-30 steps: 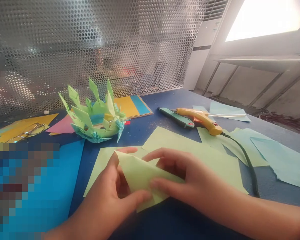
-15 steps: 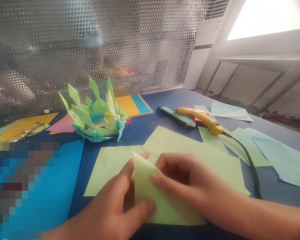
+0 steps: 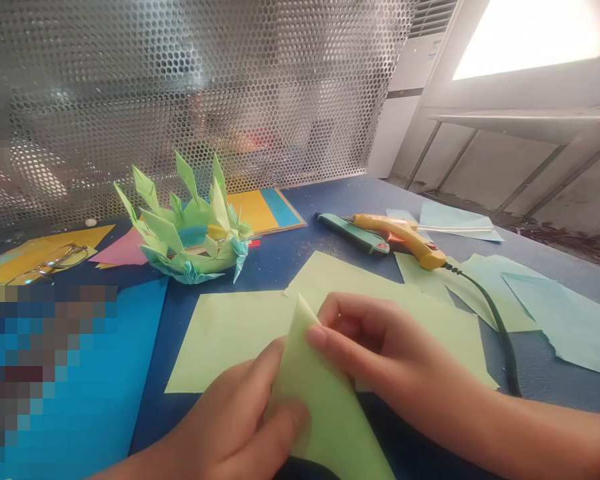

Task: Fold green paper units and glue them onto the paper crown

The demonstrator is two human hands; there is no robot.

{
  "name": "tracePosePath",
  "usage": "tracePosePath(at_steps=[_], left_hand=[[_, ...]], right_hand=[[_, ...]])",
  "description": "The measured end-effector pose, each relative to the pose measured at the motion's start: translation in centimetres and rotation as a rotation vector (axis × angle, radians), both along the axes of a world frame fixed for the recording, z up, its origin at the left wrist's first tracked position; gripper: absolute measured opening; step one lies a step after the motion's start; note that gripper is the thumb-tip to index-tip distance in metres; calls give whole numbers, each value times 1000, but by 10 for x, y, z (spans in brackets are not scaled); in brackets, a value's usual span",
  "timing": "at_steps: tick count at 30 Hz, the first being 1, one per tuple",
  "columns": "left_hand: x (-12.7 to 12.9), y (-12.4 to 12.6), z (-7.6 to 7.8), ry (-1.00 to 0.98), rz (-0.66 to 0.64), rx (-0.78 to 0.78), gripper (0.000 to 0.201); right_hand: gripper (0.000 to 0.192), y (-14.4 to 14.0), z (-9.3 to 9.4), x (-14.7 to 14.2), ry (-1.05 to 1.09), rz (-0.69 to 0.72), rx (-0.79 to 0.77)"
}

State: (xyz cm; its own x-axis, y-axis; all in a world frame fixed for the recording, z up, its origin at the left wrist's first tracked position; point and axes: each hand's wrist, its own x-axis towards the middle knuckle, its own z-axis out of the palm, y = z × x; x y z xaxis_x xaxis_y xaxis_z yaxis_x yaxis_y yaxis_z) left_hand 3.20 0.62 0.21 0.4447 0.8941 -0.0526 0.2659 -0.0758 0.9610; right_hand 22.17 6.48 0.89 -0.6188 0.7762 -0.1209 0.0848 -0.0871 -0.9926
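Note:
Both hands hold a light green sheet of paper [image 3: 320,407], folded to a point at its top. My left hand [image 3: 240,413] grips its left side, thumb across the front and fingers behind. At the upper right edge, close to the tip, my right hand [image 3: 375,340] pinches the paper between thumb and fingers. Under and beyond the hands lie flat light green sheets [image 3: 230,333] on the blue table. Farther back on the left stands a green and blue folded-paper crown [image 3: 190,227] with pointed leaves.
A yellow glue gun [image 3: 405,233] with a black cord [image 3: 500,333] lies at the right, against a teal utility knife [image 3: 355,233]. Pale blue paper pieces [image 3: 570,320] lie right of it. Glasses [image 3: 55,260] rest on yellow paper. A perforated metal screen [image 3: 280,87] rises behind.
The folded paper has turned, its tip moving right and slightly upward. My right hand has shifted up closer to the tip, and my left fingers have sunk lower behind the sheet.

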Motion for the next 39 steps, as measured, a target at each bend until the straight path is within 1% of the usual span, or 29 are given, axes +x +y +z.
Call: tracePosePath(at_steps=[3,7,10,12,15,19,23,27,29,32,35,39], left_hand=[[1,-1,-2,68,23,37,26],[2,-2,-1,123,33,91,21],[2,-2,0,127,22,112,21],[2,-2,0,141,17,117,21],[1,-2,-1,169,24,119,21],[2,-1,0,178,7,94,18],[5,-1,4,203,-19,61,20],[6,-1,7,247,-47,60,20],[6,-1,9,275,-69,61,19],[6,-1,10,317,-76,52,17],[7,-2,10,308,-48,28,16],[8,-3,8,215,-3,5,17]], right_hand=[[42,0,-1,0,-2,-9,18],[35,1,-3,1,-29,-21,54],[32,0,-2,1,-36,-56,137],[34,0,-1,1,-22,-65,182],[38,0,-3,1,28,-58,150],[41,1,-5,1,36,-45,88],[41,3,-1,0,58,-69,103],[45,3,2,-2,87,-45,92],[47,3,2,-2,84,-43,82],[48,2,0,-1,75,-61,117],[45,0,-1,0,67,-70,160],[34,-2,1,1,41,-78,176]])
